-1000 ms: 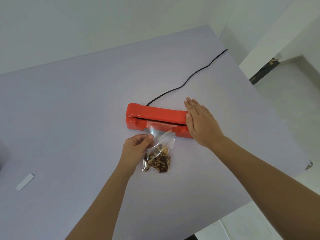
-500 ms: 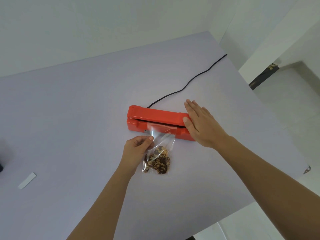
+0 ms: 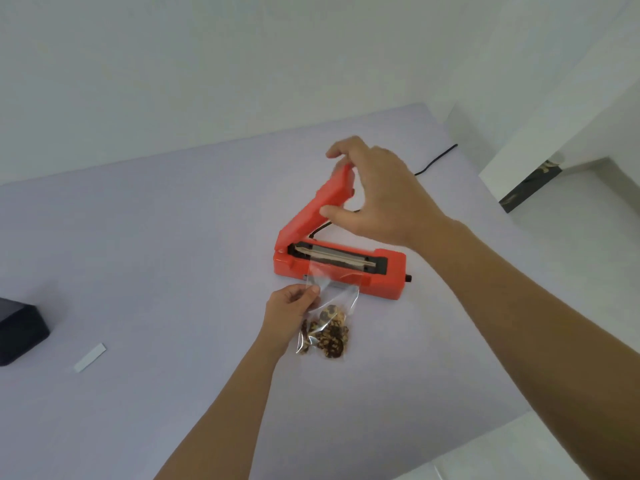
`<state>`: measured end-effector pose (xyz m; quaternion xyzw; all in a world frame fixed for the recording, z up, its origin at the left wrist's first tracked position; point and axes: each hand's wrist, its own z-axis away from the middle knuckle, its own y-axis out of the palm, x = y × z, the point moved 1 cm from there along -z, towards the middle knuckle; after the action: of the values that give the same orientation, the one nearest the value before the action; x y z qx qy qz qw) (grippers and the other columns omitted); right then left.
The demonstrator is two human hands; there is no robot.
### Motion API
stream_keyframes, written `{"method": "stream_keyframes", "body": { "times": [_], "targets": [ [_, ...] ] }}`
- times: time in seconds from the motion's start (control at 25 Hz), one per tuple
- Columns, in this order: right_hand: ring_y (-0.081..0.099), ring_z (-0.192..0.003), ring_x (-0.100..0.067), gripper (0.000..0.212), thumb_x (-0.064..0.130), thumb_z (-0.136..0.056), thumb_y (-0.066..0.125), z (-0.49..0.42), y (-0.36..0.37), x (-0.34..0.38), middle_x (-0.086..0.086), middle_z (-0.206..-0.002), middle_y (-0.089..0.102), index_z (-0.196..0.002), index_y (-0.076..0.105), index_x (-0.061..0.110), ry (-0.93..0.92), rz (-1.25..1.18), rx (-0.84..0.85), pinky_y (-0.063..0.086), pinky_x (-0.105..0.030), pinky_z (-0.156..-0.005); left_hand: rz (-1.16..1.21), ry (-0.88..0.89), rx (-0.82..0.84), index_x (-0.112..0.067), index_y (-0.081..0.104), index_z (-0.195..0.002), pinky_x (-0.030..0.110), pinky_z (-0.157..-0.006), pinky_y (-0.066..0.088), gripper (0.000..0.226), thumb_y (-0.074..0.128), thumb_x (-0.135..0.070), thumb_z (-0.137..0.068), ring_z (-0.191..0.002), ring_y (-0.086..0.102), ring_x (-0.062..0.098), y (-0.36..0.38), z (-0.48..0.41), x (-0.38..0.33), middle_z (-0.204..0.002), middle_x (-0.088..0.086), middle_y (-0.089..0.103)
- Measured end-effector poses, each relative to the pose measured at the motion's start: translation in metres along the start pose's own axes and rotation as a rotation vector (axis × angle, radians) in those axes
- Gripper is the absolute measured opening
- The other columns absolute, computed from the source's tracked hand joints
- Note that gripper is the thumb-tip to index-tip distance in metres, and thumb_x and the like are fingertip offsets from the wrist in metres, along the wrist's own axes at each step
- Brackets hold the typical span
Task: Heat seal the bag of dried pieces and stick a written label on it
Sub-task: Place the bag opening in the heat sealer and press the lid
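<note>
An orange heat sealer [image 3: 381,275] sits mid-table with its lid [image 3: 317,209] raised steeply, the sealing strip exposed. My right hand [image 3: 377,195] grips the lid's free end between thumb and fingers. A clear plastic bag [image 3: 327,323] with brown dried pieces lies in front of the sealer, its top edge resting on the sealing strip. My left hand [image 3: 289,311] pinches the bag's left edge. A small white label strip [image 3: 90,357] lies flat on the table far to the left.
The table [image 3: 173,237] is pale lilac and meets a white wall at the back. A black cord [image 3: 436,161] runs from the sealer to the table's far right corner. A dark box [image 3: 20,334] stands at the left edge. The table's right edge drops to the floor.
The sealer lid was pressed shut under my flat right hand; now my right hand has lifted it wide. The left hand still holds the bag. The camera view has tilted, showing the dark box.
</note>
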<state>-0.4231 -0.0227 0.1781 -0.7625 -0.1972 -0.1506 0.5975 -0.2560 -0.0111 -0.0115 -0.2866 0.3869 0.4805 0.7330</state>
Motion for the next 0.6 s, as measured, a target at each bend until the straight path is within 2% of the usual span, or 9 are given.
{"method": "stream_keyframes", "body": {
  "times": [0.08,0.16,0.24,0.32,0.4,0.48,0.52,0.6],
  "targets": [
    [0.053,-0.096,-0.017,0.063,0.035,-0.071,0.073,-0.021,0.008,0.02,0.002,-0.101,0.059,-0.124,0.043,0.018,-0.044,-0.079,0.0,0.031,-0.022,-0.086,-0.005,-0.004,-0.003,-0.003,0.071,-0.084,0.042,-0.083,0.053,0.019,0.065,-0.02,-0.086,-0.075,0.065,0.017,0.0,0.002,-0.001,-0.076,0.007,0.069],
    [0.05,-0.114,-0.012,0.07,0.04,-0.074,0.072,-0.028,0.019,0.023,0.004,-0.118,0.057,-0.132,0.037,0.022,-0.023,-0.236,0.035,0.034,-0.024,-0.095,-0.002,-0.01,-0.003,-0.002,0.071,-0.084,0.043,-0.083,0.054,0.019,0.064,-0.02,-0.086,-0.072,0.064,0.016,-0.001,0.002,-0.001,-0.074,0.005,0.068],
    [0.039,-0.127,-0.003,0.068,0.032,-0.081,0.064,-0.013,0.029,0.001,0.006,-0.135,0.048,-0.139,0.03,0.023,0.084,-0.479,0.054,0.028,-0.023,-0.105,-0.013,-0.02,-0.004,-0.005,0.07,-0.079,0.043,-0.081,0.054,0.019,0.064,-0.021,-0.085,-0.069,0.061,0.016,-0.001,0.0,-0.001,-0.069,0.002,0.066],
    [0.026,-0.136,-0.002,0.075,0.018,-0.074,0.056,0.018,0.041,-0.035,0.004,-0.147,0.035,-0.143,0.026,0.021,0.258,-0.604,0.102,0.023,-0.026,-0.111,-0.051,-0.009,-0.02,-0.011,0.067,-0.069,0.038,-0.075,0.052,0.022,0.063,-0.027,-0.084,-0.064,0.056,0.015,0.0,0.0,-0.005,-0.063,0.0,0.063],
    [0.014,-0.143,-0.012,0.088,0.021,-0.07,0.06,0.055,0.056,-0.072,-0.001,-0.155,0.018,-0.146,0.017,0.016,0.358,-0.375,0.248,0.016,-0.029,-0.115,-0.086,0.015,-0.046,-0.014,0.065,-0.069,0.032,-0.07,0.05,0.025,0.06,-0.033,-0.085,-0.063,0.057,0.014,0.004,0.0,-0.012,-0.065,0.0,0.063],
    [0.001,-0.145,-0.019,0.107,0.041,-0.071,0.072,0.087,0.07,-0.098,-0.004,-0.158,0.0,-0.147,0.003,0.013,0.386,-0.041,0.43,0.01,-0.037,-0.117,-0.114,0.044,-0.056,-0.01,0.066,-0.08,0.028,-0.064,0.053,0.031,0.058,-0.04,-0.087,-0.064,0.064,0.014,0.011,0.002,-0.019,-0.074,0.004,0.067],
    [-0.003,-0.144,-0.019,0.116,0.052,-0.068,0.073,0.097,0.077,-0.106,-0.004,-0.157,-0.006,-0.147,-0.002,0.013,0.388,0.057,0.479,0.009,-0.04,-0.118,-0.142,0.062,-0.081,-0.008,0.065,-0.084,0.028,-0.061,0.055,0.035,0.056,-0.042,-0.088,-0.062,0.066,0.014,0.014,0.004,-0.023,-0.077,0.006,0.068],
    [-0.002,-0.144,-0.018,0.12,0.064,-0.066,0.068,0.107,0.088,-0.11,-0.004,-0.158,-0.007,-0.147,-0.004,0.012,0.395,0.113,0.459,0.007,-0.04,-0.118,-0.234,0.103,-0.182,-0.004,0.062,-0.082,0.03,-0.057,0.056,0.039,0.053,-0.042,-0.09,-0.053,0.066,0.015,0.019,0.006,-0.029,-0.074,0.009,0.066]
  ]
}}
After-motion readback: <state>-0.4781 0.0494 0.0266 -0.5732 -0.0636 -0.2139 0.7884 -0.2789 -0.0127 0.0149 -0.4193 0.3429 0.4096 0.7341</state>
